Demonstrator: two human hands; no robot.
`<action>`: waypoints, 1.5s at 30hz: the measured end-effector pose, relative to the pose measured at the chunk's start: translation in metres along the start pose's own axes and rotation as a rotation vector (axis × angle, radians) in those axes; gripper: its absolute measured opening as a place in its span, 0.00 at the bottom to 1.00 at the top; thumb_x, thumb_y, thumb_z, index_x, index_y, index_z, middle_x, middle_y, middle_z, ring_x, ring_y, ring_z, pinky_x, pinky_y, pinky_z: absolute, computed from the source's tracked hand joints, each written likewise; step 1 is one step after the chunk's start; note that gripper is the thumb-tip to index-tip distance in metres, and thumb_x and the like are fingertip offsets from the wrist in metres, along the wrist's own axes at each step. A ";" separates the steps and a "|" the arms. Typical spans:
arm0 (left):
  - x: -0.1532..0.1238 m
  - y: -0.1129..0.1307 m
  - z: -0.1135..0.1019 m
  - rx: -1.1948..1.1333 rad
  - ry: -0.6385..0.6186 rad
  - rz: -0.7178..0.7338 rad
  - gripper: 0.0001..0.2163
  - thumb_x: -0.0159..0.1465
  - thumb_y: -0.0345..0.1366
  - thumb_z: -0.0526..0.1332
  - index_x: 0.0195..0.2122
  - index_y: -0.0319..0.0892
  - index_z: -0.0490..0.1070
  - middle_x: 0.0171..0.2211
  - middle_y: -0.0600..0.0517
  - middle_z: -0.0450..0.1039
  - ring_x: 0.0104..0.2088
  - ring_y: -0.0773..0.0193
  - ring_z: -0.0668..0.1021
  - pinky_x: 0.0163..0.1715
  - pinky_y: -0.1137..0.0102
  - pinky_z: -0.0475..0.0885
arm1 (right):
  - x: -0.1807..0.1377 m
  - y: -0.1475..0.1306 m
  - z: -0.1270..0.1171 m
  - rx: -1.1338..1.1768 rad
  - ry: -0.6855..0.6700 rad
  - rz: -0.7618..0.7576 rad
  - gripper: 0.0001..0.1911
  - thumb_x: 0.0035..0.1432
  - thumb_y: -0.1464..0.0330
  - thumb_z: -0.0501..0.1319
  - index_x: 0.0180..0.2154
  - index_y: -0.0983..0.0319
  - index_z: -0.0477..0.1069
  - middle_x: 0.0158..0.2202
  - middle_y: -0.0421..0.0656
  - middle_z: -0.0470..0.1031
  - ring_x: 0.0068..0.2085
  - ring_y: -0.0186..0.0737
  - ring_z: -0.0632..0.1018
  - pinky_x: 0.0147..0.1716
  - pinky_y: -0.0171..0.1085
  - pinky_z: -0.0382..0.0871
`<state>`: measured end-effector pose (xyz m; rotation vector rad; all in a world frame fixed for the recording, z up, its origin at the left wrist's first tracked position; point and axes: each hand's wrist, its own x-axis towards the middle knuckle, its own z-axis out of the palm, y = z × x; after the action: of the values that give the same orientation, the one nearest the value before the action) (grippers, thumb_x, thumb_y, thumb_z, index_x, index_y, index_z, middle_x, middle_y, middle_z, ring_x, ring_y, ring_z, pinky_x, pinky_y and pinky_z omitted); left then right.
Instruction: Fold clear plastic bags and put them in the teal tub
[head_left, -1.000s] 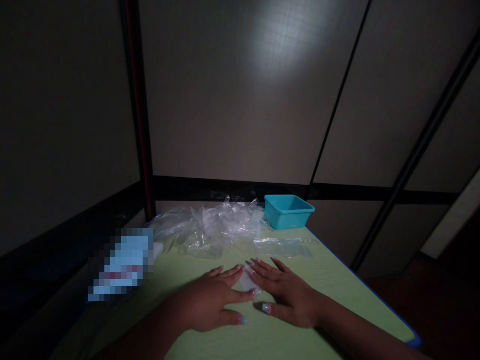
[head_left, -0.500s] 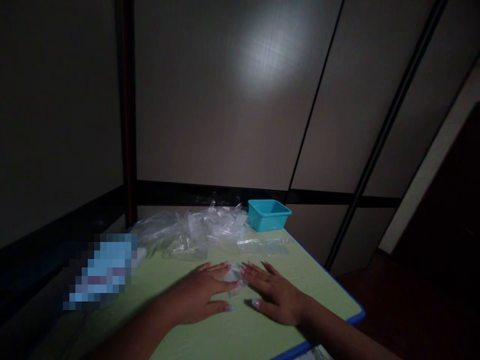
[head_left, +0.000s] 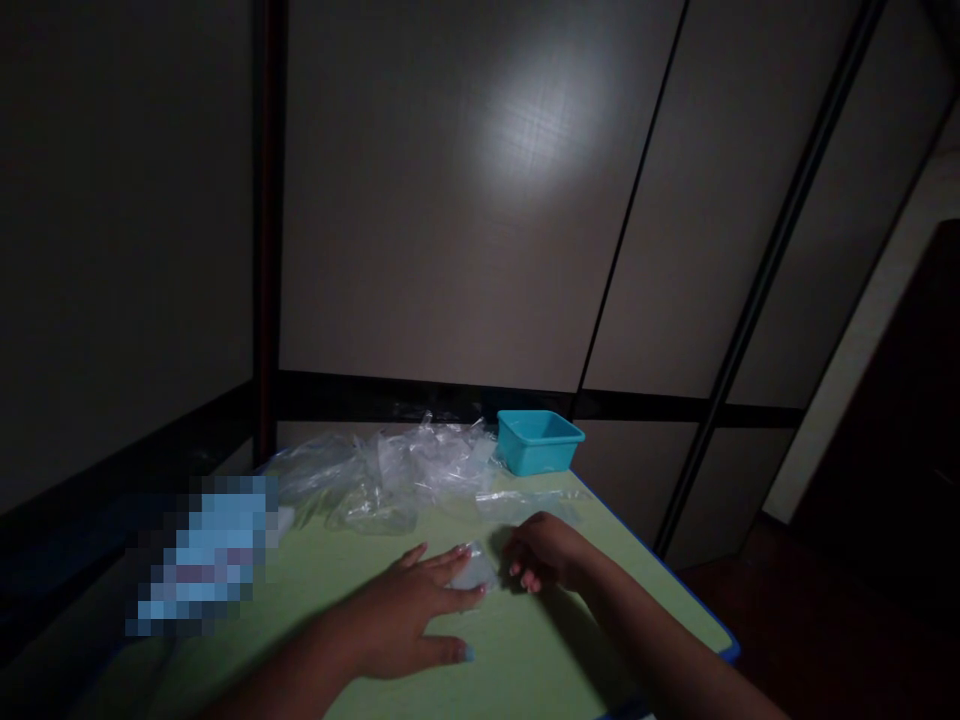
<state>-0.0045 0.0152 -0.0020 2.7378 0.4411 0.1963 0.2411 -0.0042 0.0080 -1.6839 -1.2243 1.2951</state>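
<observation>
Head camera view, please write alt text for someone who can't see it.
A left hand, fingers spread, touches a small translucent plastic piece on a green table, the right hand curled nearby. Behind are crumpled clear plastic and a turquoise tub.

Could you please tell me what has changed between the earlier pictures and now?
The right hand, earlier spread flat with its fingertips at the small, flat, clear plastic piece, has drawn off it to the right and curled its fingers. The left hand stays spread, fingertips on the piece. The turquoise rectangular plastic basin and crumpled clear plastic heap stay in place.
</observation>
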 end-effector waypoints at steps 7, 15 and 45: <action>0.001 -0.002 0.002 -0.003 0.009 -0.007 0.28 0.60 0.54 0.55 0.60 0.56 0.52 0.63 0.46 0.41 0.62 0.50 0.48 0.56 0.45 0.43 | 0.003 -0.004 0.027 -0.115 0.062 0.052 0.13 0.54 0.72 0.54 0.19 0.66 0.65 0.11 0.37 0.66 0.08 0.28 0.62 0.06 0.27 0.57; -0.002 0.000 -0.001 -0.024 0.025 0.003 0.28 0.59 0.54 0.55 0.60 0.57 0.52 0.63 0.46 0.42 0.62 0.49 0.49 0.56 0.45 0.43 | -0.001 -0.009 0.032 -0.241 0.048 0.023 0.18 0.49 0.71 0.58 0.11 0.64 0.61 0.05 0.34 0.57 0.06 0.27 0.58 0.04 0.27 0.54; 0.030 -0.024 0.023 -0.951 0.599 -0.284 0.16 0.52 0.47 0.64 0.28 0.36 0.71 0.26 0.52 0.72 0.30 0.62 0.73 0.31 0.71 0.65 | -0.007 0.012 0.050 -0.127 0.012 -0.655 0.12 0.51 0.61 0.62 0.26 0.64 0.68 0.24 0.38 0.67 0.26 0.32 0.66 0.25 0.30 0.57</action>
<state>0.0215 0.0393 -0.0296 1.6311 0.6630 0.8955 0.1959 -0.0167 -0.0143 -1.2005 -1.6893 0.8142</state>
